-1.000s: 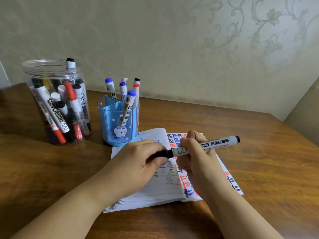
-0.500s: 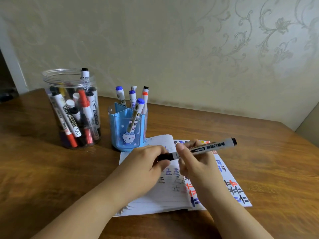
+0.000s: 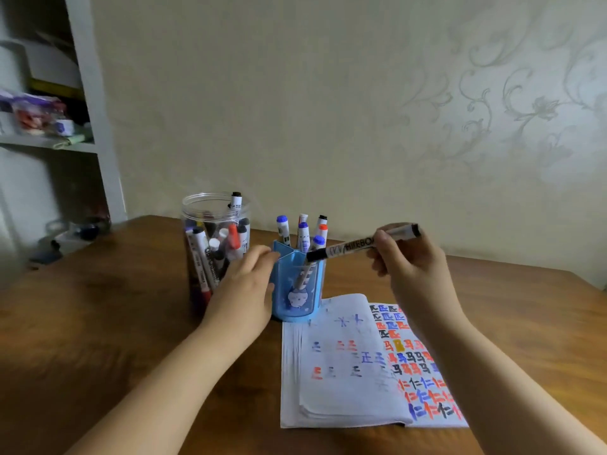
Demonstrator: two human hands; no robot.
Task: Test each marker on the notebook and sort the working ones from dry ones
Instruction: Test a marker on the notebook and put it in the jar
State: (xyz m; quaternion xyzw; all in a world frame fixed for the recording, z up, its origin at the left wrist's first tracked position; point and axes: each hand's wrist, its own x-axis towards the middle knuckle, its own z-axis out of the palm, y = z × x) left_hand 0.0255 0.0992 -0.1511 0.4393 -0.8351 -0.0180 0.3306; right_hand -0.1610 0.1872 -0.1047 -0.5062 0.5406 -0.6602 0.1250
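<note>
My right hand [image 3: 410, 264] grips a capped black whiteboard marker [image 3: 354, 247], held nearly level above the blue pen holder [image 3: 297, 287], its cap end pointing left over the holder's rim. Several blue, red and black markers stand in that holder. My left hand [image 3: 244, 290] rests with relaxed fingers against the holder's left side, between it and the clear plastic jar [image 3: 213, 247], which is full of markers. The open notebook [image 3: 354, 369] lies in front of the holder, its pages covered in red, blue and black test strokes.
Everything stands on a brown wooden table [image 3: 115, 323] against a patterned wall. A white shelf unit [image 3: 49, 126] with clutter rises at the far left. Bare wood surrounds the notebook on the right.
Both hands left the notebook. My right hand lifted the capped marker up and back over the blue holder, and my left hand let go of it and moved to the holder's side.
</note>
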